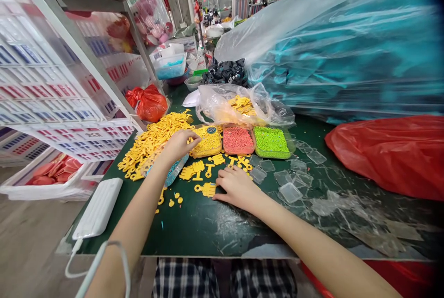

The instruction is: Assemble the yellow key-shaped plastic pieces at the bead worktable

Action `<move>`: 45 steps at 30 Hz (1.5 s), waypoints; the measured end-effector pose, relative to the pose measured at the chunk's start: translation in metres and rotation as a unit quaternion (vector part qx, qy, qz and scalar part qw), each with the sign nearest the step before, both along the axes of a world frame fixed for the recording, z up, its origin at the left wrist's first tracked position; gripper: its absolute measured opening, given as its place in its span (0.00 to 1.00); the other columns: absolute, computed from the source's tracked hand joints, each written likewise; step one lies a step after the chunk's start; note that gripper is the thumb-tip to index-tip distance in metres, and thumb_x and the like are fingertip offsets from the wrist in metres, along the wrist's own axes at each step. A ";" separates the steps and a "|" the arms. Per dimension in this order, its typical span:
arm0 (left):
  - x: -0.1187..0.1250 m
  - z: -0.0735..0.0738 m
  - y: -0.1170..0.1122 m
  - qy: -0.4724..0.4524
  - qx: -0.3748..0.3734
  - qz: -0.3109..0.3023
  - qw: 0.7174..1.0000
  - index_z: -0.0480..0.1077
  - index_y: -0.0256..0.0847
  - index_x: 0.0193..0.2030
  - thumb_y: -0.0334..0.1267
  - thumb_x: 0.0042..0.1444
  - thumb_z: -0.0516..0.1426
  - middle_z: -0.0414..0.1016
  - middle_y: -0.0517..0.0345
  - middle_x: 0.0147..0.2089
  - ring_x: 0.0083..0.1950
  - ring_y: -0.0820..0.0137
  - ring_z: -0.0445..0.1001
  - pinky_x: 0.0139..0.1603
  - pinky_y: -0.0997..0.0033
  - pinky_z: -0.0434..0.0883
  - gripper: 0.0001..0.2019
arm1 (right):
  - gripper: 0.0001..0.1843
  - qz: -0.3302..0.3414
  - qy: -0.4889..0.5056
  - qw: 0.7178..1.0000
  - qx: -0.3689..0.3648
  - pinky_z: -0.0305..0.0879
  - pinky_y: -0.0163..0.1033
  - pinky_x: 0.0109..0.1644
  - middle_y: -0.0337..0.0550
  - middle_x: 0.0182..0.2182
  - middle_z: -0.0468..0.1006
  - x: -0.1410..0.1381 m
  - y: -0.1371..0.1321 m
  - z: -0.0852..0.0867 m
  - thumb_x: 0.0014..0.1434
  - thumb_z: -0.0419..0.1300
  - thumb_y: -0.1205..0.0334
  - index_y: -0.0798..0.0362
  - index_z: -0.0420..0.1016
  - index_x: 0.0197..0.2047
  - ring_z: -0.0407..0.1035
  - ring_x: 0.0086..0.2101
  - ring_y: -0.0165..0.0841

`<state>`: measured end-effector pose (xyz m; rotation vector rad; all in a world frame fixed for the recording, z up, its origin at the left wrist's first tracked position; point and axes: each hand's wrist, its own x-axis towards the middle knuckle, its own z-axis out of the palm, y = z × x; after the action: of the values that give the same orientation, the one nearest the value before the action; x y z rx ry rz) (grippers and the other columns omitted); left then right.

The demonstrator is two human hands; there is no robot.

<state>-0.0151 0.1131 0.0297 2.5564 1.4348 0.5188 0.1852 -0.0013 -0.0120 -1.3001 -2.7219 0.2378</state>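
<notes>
My left hand (pixel 181 144) hovers between a heap of yellow plastic pieces (pixel 152 138) and a clear box of yellow beads (pixel 207 144). Its fingertips are pressed together by the box's left side; what they pinch, if anything, is too small to make out. Lower down, my right hand (pixel 237 186) rests on the green table, with thumb and forefinger around the right end of a flat yellow ring-ended piece (pixel 207 189). Between the hands lie several more yellow pieces (pixel 193 170). A tray of blue beads (pixel 176 170) is partly hidden by my left forearm.
Boxes of pink beads (pixel 237 140) and green beads (pixel 272 142) stand beside the yellow one. Clear plastic squares (pixel 291 191) are scattered at right, near a red bag (pixel 388 154). A white power bank (pixel 97 208) lies left, below a metal shelf post (pixel 86 64).
</notes>
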 end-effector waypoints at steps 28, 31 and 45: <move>0.045 -0.010 0.056 0.153 -0.160 -0.164 0.961 0.82 0.44 0.33 0.37 0.45 0.66 0.82 0.57 0.35 0.34 0.68 0.74 0.37 0.74 0.65 0.06 | 0.19 0.004 0.009 1.000 0.000 0.59 0.45 0.48 0.51 0.40 0.78 0.004 -0.002 0.007 0.57 0.65 0.49 0.58 0.79 0.40 0.71 0.45 0.44; 0.045 -0.012 0.054 0.143 -0.148 -0.150 0.967 0.81 0.42 0.28 0.39 0.46 0.66 0.81 0.57 0.32 0.33 0.68 0.74 0.36 0.74 0.65 0.04 | 0.19 0.004 0.009 1.000 0.003 0.59 0.45 0.48 0.51 0.40 0.78 0.003 -0.001 0.006 0.57 0.65 0.49 0.58 0.79 0.40 0.71 0.45 0.43; 0.019 -0.018 -0.080 -0.145 -0.005 -0.020 0.989 0.79 0.43 0.37 0.50 0.62 0.56 0.77 0.53 0.40 0.44 0.63 0.73 0.50 0.62 0.67 0.15 | 0.17 0.012 -0.008 1.000 0.019 0.58 0.44 0.45 0.51 0.40 0.78 0.005 -0.002 0.010 0.59 0.63 0.50 0.57 0.79 0.41 0.69 0.46 0.44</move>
<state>0.0043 0.0333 0.0121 2.3746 1.2772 0.8345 0.1902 -0.0036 -0.0020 -1.2670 -2.7425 0.1764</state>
